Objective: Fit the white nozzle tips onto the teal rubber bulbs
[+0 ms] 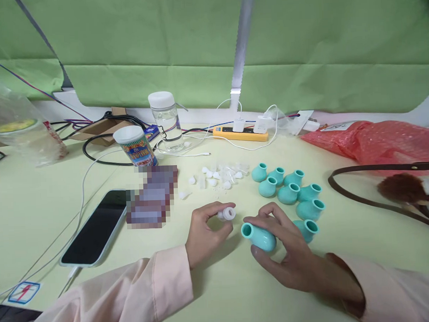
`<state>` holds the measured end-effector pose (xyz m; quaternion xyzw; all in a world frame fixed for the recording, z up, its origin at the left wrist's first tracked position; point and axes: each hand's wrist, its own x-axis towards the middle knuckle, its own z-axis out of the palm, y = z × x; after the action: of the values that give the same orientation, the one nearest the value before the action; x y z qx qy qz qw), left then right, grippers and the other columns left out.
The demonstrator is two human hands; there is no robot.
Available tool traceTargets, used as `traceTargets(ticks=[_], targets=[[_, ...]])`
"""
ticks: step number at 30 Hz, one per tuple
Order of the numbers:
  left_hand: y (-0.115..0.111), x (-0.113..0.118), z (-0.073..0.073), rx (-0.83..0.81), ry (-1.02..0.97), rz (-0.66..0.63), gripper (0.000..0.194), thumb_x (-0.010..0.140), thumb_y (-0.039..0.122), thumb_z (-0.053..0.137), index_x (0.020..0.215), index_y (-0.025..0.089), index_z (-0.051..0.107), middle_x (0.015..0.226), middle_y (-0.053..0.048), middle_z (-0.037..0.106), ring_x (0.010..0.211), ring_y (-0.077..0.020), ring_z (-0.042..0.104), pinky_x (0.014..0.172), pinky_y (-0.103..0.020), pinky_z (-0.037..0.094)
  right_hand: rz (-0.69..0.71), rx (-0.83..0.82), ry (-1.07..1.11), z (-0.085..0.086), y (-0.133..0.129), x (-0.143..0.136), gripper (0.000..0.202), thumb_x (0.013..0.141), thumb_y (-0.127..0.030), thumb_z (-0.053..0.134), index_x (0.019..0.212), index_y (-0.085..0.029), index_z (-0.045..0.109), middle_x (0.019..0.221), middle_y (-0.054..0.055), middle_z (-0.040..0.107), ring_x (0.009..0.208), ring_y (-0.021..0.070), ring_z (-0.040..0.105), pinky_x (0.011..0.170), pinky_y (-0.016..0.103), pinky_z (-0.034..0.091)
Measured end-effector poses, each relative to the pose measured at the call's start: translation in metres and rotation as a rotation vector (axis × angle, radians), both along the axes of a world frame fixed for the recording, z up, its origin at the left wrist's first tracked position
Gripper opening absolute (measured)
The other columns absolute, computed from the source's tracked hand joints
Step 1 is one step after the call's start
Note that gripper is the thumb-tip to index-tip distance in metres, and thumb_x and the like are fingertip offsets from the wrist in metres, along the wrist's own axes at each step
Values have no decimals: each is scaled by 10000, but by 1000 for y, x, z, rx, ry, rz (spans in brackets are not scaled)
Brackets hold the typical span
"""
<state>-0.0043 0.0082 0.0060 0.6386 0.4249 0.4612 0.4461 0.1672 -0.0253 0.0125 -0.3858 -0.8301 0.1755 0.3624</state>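
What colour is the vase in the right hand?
The vase is turquoise, best seen in the head view.

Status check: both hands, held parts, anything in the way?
Left hand pinching small translucent piece. Right hand gripping teal bulb, mouth open; parts apart. Neighbouring bulb crowds right hand's far side.

Turquoise bulb (303, 231) partly behind right hand (288, 245)

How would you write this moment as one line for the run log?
left hand: holds small translucent piece | right hand: holds teal bulb, open neck leftward | table: other teal bulbs, loose white pieces
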Motion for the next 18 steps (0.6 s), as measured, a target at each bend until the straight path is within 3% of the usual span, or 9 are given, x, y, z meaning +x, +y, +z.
traceTargets(ticks=[5, 9, 18], targets=[[0, -5, 1, -123, -34, -79, 181, 637, 109, 386, 695, 144, 555, 606, 1, 468, 574, -113, 387, 537, -244, 312, -2, -104, 42, 0, 0, -2, 377, 737, -77, 428, 1090, -194, 371, 980, 90, 403, 910, 201, 471, 654, 309, 465], [-3, -7, 0, -146, -41, -186, 177, 627, 129, 351, 752, 160, 472, 543, 33, 374, 505, -98, 301, 474, -229, 237, 2, -143, 93, -3, 2, -3, 316, 771, -112, 435, 1062, -198, 346, 995, 84, 440, 947, 199, 466, 693, 304, 461], [-4, -5, -1, -156, -13, -161, 66, 666, 166, 372, 693, 170, 432, 495, 61, 315, 475, -85, 267, 459, -210, 209, 86, -149, 102, -9, 4, -4, 312, 771, -82, 418, 1043, -196, 317, 952, 72, 429, 879, 180, 463, 718, 323, 428]])
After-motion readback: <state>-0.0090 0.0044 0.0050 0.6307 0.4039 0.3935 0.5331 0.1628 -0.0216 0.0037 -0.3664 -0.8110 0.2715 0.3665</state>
